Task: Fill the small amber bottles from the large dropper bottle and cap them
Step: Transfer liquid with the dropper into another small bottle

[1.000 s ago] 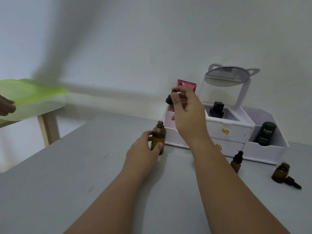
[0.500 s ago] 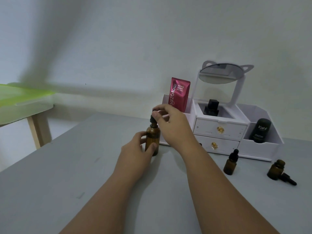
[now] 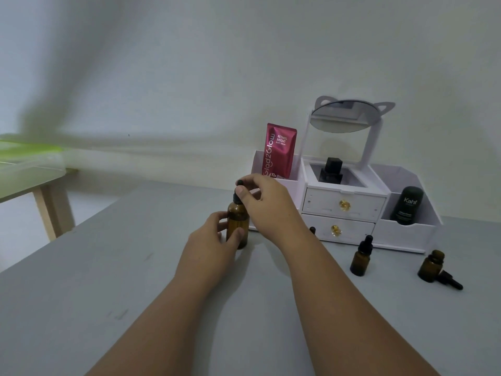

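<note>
Two bare forearms reach forward across a plain grey tabletop [image 3: 108, 294]. The left hand [image 3: 214, 240] wraps thumb and fingers round the lower body of the large amber glass dropper bottle [image 3: 238, 226], which stands upright on the tabletop near the middle of the view. Just above it the right hand [image 3: 268, 204] arches over with the wrist raised. Its thumb and forefinger pinch the black rubber-bulbed dropper cap [image 3: 238, 192] seated at the bottle's neck. Whether the cap is going on or coming off cannot be told.

Likely risks: squeezing the bulb while twisting could force liquid out, and a slack left grip could let the tall bottle tip or spin with the cap.

To the right, well apart, stands a small amber bottle with a black dropper cap on [image 3: 360, 257]. Farther right is a small open amber bottle [image 3: 431, 267], its black dropper [image 3: 448, 279] lying just beside its base, where it might roll. Behind them, against the wall, sits a white drawer organiser with a mirror [image 3: 344, 210].
</note>
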